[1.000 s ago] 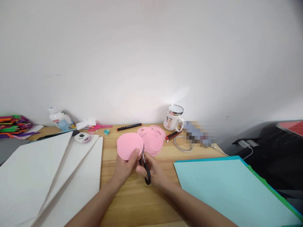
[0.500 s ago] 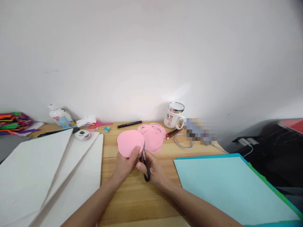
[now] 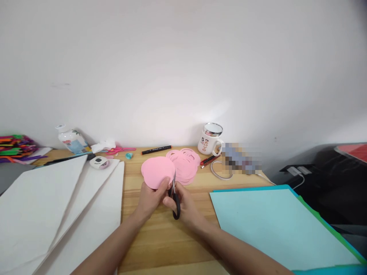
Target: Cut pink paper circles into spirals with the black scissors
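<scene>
My left hand (image 3: pixel 150 200) pinches the near edge of a round pink paper disc (image 3: pixel 157 171) and holds it up over the wooden table (image 3: pixel 160 236). My right hand (image 3: pixel 186 204) grips black-handled scissors (image 3: pixel 174 198), blades pointing up at the disc's right edge. Both hands are closed and almost touch each other. A pile of pink paper cut-outs (image 3: pixel 185 166) lies flat just behind and to the right of the disc.
White paper sheets (image 3: pixel 57 214) cover the left of the table; light blue and green sheets (image 3: pixel 275 225) lie at right. Along the wall stand a white mug (image 3: pixel 210 139), black marker (image 3: pixel 156 149), red pens (image 3: pixel 209 160), pink scissors (image 3: pixel 120 150), a bottle (image 3: pixel 70 140) and coloured sticks (image 3: pixel 15 147).
The view has shifted slightly, and both hands with the disc and scissors sit a little nearer the wall. The scissors have turned slightly against the disc's edge.
</scene>
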A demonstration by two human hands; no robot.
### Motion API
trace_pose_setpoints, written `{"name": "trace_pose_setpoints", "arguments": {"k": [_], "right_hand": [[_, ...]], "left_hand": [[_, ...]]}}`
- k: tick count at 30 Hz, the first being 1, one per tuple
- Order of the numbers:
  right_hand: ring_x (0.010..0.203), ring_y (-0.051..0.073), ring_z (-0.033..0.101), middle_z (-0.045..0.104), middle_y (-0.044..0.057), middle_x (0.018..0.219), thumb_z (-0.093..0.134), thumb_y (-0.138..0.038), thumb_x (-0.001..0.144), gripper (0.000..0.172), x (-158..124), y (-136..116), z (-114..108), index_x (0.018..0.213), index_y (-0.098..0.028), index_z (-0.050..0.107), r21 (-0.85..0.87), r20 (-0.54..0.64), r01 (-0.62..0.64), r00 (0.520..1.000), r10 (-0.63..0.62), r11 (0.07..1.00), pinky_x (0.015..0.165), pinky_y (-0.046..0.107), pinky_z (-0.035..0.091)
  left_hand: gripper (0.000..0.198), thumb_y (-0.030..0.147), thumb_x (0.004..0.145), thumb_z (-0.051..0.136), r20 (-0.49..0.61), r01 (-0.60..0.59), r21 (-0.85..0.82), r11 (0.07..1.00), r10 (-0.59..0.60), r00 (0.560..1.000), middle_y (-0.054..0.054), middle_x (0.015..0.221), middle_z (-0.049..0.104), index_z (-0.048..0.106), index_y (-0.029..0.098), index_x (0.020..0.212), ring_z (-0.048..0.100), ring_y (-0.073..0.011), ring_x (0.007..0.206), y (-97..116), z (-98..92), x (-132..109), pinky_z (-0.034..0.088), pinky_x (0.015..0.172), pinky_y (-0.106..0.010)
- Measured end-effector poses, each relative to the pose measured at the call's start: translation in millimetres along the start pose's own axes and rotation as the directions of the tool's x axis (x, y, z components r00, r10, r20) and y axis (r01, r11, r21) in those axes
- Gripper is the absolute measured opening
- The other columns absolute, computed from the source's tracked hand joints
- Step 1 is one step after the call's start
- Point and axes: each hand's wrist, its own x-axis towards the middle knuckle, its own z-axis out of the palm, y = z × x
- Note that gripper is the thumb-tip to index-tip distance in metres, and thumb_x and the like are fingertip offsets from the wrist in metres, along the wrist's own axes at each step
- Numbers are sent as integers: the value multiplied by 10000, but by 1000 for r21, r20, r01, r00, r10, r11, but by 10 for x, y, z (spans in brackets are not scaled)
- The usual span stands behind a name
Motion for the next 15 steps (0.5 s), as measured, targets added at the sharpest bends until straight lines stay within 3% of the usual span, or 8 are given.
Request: {"name": "trace_pose_setpoints", "arguments": {"k": [5, 15], "right_hand": [[590, 111, 373, 405, -42, 686, 631, -407, 713, 334, 7, 20, 1, 859, -208, 406, 71, -11, 15, 1000, -14, 997, 545, 233, 320], [558, 106, 373, 394, -54, 646, 655, -422, 681, 344, 34, 13, -41, 788, -203, 412, 71, -8, -4, 1000, 5, 997, 532, 232, 307]], "left_hand": [[267, 356, 665, 599, 16, -17, -21, 1000, 18, 1000, -67, 751, 702, 638, 123, 790, 648, -212, 711, -18, -6, 6, 533, 620, -275], [318, 344, 651, 612, -20, -35, -33, 999, 35, 999, -94, 871, 702, 630, 117, 872, 645, -241, 821, 20, -2, 15, 539, 699, -317]]}}
